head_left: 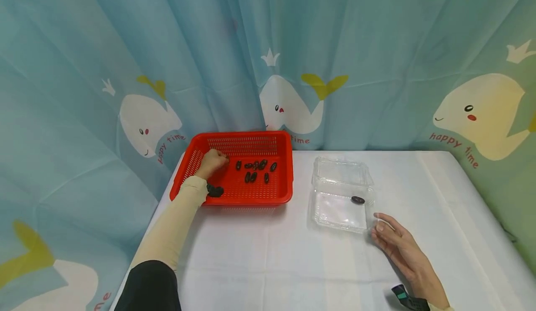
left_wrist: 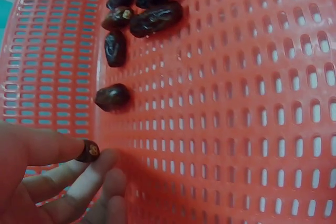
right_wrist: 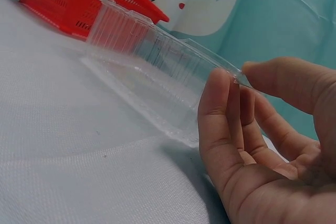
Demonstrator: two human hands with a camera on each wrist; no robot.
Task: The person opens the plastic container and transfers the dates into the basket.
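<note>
My left hand (head_left: 211, 163) reaches into the left part of a red plastic basket (head_left: 243, 200). Between thumb and fingers it pinches a dark brown date (left_wrist: 88, 151), mostly covered by the fingertips. Several more dates (left_wrist: 113, 97) lie on the basket's perforated floor to the right of that hand. With thumb and fingers, my right hand (head_left: 403, 250) pinches the near right corner rim of a clear plastic clamshell box (right_wrist: 152, 51). The box stands with its lid (head_left: 341, 170) folded back, and one date (head_left: 358, 200) lies inside at the right.
A white cloth (head_left: 268, 255) covers the table under the basket and box. Behind the table hangs a blue-green curtain (head_left: 209, 46) printed with whales, close to the basket's back side. The basket's raised walls surround the left hand.
</note>
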